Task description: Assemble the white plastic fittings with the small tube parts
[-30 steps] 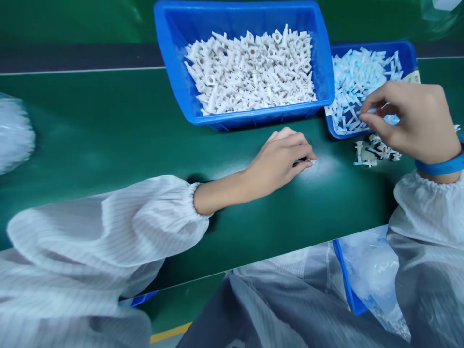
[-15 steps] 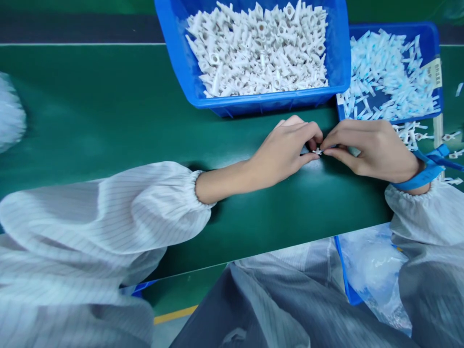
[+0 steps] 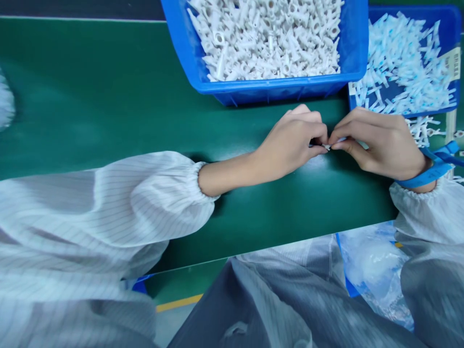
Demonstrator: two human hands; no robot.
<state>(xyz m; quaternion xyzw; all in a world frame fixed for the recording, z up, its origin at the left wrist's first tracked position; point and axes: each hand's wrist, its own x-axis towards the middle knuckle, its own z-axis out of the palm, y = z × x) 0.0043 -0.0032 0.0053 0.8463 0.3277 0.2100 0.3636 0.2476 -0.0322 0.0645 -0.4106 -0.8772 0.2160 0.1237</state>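
Observation:
My left hand [image 3: 293,142] and my right hand [image 3: 377,142] meet fingertip to fingertip on the green table [image 3: 108,96], just in front of the bins. Both pinch a small white plastic part [image 3: 327,146] between thumbs and forefingers; most of it is hidden by the fingers. A blue strap [image 3: 431,169] circles my right wrist. Behind my left hand stands a blue bin [image 3: 275,89] heaped with white plastic connectors. Behind my right hand a second blue bin [image 3: 449,19] holds several pale blue-and-white tube pieces.
A few loose white parts [image 3: 420,130] lie on the table by the right bin. A clear plastic bag in a blue container [image 3: 369,261] sits below the table's near edge at the right. White plastic wrap [image 3: 5,104] shows at the far left.
My right hand came from the right bin to my left hand, and both now pinch the small part. The view has shifted, so the bins sit higher and further right.

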